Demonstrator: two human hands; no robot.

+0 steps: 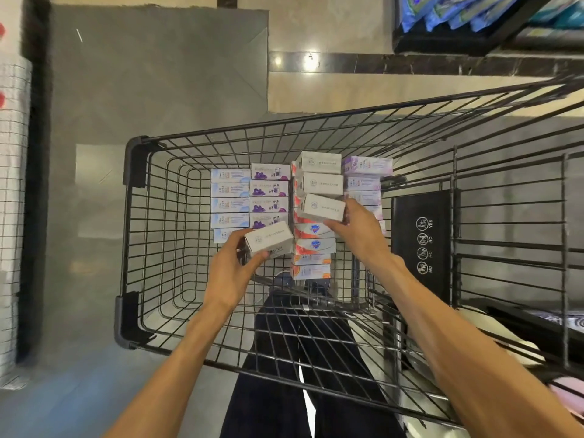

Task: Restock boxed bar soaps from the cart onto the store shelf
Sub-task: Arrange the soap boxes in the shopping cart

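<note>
A black wire cart (pixel 136 216) holds rows of boxed bar soaps. My left hand (pixel 232 273) grips a white soap box (pixel 268 240), lifted over the near end of the blue and purple box rows (pixel 249 200). My right hand (pixel 360 232) holds another white soap box (pixel 324 207), tilted, above the column of red and white boxes (pixel 313 245). Two more white boxes (pixel 319 173) lie stacked behind it. Lilac boxes (pixel 366 175) stand in a column at the right.
The cart's black child-seat flap (pixel 423 241) with warning icons stands to the right of the boxes. A dark shelf (pixel 442 42) with blue packets sits at the top right. White stacked goods (pixel 12 184) line the left edge. My legs show under the cart.
</note>
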